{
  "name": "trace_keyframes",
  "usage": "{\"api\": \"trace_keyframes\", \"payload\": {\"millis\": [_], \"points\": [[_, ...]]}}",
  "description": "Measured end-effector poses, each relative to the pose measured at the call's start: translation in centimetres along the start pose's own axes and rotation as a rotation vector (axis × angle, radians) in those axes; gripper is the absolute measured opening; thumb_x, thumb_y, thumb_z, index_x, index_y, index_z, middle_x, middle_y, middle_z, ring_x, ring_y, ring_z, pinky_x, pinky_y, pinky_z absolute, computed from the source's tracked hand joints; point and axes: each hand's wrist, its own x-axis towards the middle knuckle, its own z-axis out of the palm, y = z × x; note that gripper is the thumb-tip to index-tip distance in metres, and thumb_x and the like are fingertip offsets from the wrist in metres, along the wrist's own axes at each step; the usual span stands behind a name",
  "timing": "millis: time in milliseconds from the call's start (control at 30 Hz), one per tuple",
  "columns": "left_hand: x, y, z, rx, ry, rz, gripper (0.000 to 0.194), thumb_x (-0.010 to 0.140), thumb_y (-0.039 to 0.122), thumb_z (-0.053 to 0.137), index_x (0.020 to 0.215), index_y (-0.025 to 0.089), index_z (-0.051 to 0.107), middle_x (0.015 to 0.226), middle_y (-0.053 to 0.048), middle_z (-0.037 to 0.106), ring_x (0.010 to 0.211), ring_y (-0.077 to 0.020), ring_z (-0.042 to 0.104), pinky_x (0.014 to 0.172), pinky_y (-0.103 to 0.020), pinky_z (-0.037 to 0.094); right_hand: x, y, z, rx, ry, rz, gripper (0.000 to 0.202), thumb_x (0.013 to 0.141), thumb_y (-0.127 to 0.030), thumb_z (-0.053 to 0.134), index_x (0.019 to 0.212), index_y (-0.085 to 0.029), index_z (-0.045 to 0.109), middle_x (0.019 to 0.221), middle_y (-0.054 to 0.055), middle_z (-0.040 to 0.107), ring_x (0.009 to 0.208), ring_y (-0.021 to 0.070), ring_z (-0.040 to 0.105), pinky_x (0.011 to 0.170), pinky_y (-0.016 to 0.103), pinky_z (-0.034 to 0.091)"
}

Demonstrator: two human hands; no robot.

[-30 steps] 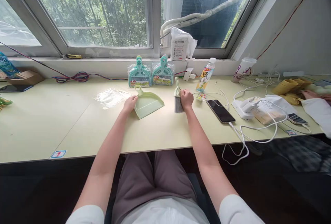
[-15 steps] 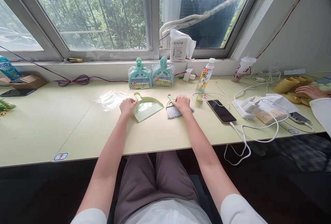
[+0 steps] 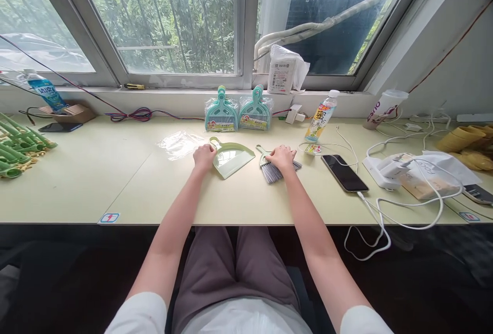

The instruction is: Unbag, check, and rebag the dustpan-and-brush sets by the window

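Note:
A pale green dustpan lies on the table, its looped handle toward the window. My left hand is closed on the dustpan's left edge. To the right, my right hand grips a small green brush with grey bristles, which rests on the table and is partly hidden under the fingers. Crumpled clear plastic wrap lies just behind my left hand. Two wrapped teal dustpan-and-brush sets stand against the wall below the window.
A drink bottle, a black phone, white cables and a white power strip are on the right. A lidded cup stands behind them. Green stalks and a blue bottle occupy the left.
The view has turned left, so more green stalks show and the other person's hand is out of frame. The brush has turned slightly, its bristles angled more toward the table's front edge.

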Motion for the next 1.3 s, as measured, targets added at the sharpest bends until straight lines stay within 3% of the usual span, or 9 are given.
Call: {"api": "trace_keyframes", "payload": {"millis": [267,333,467,533,633,767,833,1067,1300], "points": [[-1.1,1.2,0.5,0.013,-0.013,0.062,0.018,0.083,0.033,0.052,0.076,0.02,0.063,0.086,-0.013,0.068,0.088,-0.0308,0.062,0.078,-0.038,0.043,0.3,-0.5,0.1,0.139,0.15,0.013,0.023,0.072,-0.037,0.061,0.082,-0.019,0.07,0.106,0.011,0.06,0.106,0.0286,0.045,0.091,0.044,0.026],[-1.7,2.0,0.5,-0.005,-0.055,0.142,0.021,0.085,0.034,0.05,0.075,0.021,0.063,0.081,-0.012,0.067,0.085,-0.0296,0.062,0.077,-0.037,0.042,0.0,-1.2,0.1,0.19,0.16,-0.075,0.022,0.074,-0.038,0.06,0.083,-0.02,0.07,0.107,0.009,0.06,0.106,0.0269,0.046,0.092,0.042,0.026],[-3.5,4.2,0.6,-0.063,-0.262,0.401,0.027,0.089,0.04,0.045,0.079,0.024,0.064,0.065,-0.005,0.065,0.073,-0.0244,0.061,0.073,-0.033,0.041,-1.2,-3.2,0.3,0.202,0.114,-0.286,0.021,0.078,-0.04,0.06,0.082,-0.021,0.069,0.106,0.008,0.061,0.105,0.025,0.047,0.095,0.041,0.026],[-4.4,5.2,0.7,-0.067,-0.3,0.522,0.028,0.09,0.041,0.044,0.08,0.024,0.064,0.069,-0.003,0.067,0.072,-0.022,0.06,0.073,-0.031,0.04,-1.6,-3.8,0.5,0.202,0.057,-0.349,0.02,0.079,-0.04,0.061,0.081,-0.022,0.069,0.105,0.007,0.062,0.105,0.0244,0.049,0.095,0.041,0.027],[-5.1,5.8,0.7,-0.012,-0.26,0.699,0.032,0.093,0.036,0.039,0.078,0.022,0.064,0.082,-0.004,0.067,0.081,-0.021,0.059,0.08,-0.033,0.04,-1.8,-4.0,0.4,0.227,-0.01,-0.388,0.018,0.08,-0.04,0.062,0.083,-0.025,0.07,0.106,0.005,0.063,0.106,0.0238,0.05,0.095,0.041,0.028],[-4.5,5.0,0.1,0.089,-0.013,0.869,0.018,0.086,0.033,0.055,0.095,0.022,0.065,0.105,-0.008,0.063,0.105,-0.0258,0.052,0.099,-0.043,0.03,-1.6,-3.7,0.2,0.253,-0.046,-0.382,0.017,0.079,-0.043,0.065,0.084,-0.028,0.072,0.108,0.003,0.064,0.108,0.0243,0.05,0.094,0.042,0.03],[-4.0,4.3,0.0,0.139,0.068,0.925,0.026,0.082,0.028,0.061,0.107,0.023,0.063,0.115,-0.01,0.059,0.113,-0.0274,0.048,0.102,-0.045,0.028,-1.5,-3.6,0.2,0.27,-0.057,-0.384,0.017,0.078,-0.044,0.067,0.084,-0.029,0.073,0.108,0.003,0.065,0.109,0.0247,0.05,0.094,0.042,0.031],[-3.3,3.7,1.7,0.22,0.051,1.101,0.038,0.084,-0.001,0.038,0.107,0.018,0.063,0.101,-0.009,0.063,0.099,-0.0198,0.058,0.109,-0.042,0.03,-1.1,-3.5,1.1,0.377,-0.071,-0.446,0.015,0.077,-0.039,0.07,0.083,-0.027,0.074,0.103,0.003,0.067,0.107,0.0226,0.055,0.094,0.038,0.037],[-3.1,4.0,2.3,0.155,-0.057,1.037,0.034,0.082,-0.002,0.04,0.098,0.016,0.065,0.091,-0.009,0.067,0.093,-0.019,0.063,0.101,-0.039,0.041,-0.9,-3.5,1.2,0.385,-0.11,-0.473,0.01,0.077,-0.035,0.07,0.08,-0.026,0.073,0.101,0.001,0.07,0.105,0.0217,0.058,0.092,0.035,0.04]]}}
